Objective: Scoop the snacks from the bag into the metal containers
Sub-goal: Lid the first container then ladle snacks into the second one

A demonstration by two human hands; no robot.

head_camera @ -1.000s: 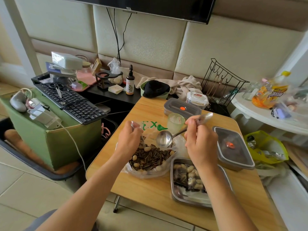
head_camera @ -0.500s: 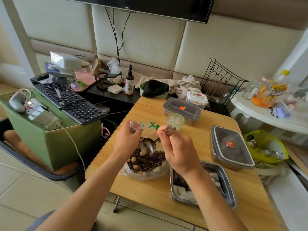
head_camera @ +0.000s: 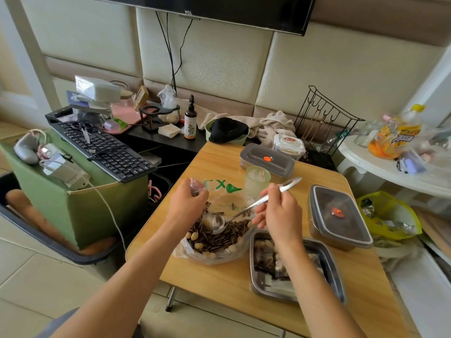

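While the right hand (head_camera: 278, 213) pinches the spoon (head_camera: 214, 223) handle, its bowl lies in the bag (head_camera: 219, 257) of seeds and nuts, table centre. Left hand (head_camera: 186, 206): grip pinching the bag mouth. Metal container (head_camera: 334, 273), open, at 4 o'clock: partly filled. Bag well stocked; roughly midway.

A black keyboard (head_camera: 105, 147) lies on a green box (head_camera: 80, 203); a brown spray bottle (head_camera: 190, 120) stands beside a black cap (head_camera: 228, 129).

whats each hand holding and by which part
Right hand grips the long metal ladle mid-handle; left hand pinches the clear plastic snack bag by its upper rim.
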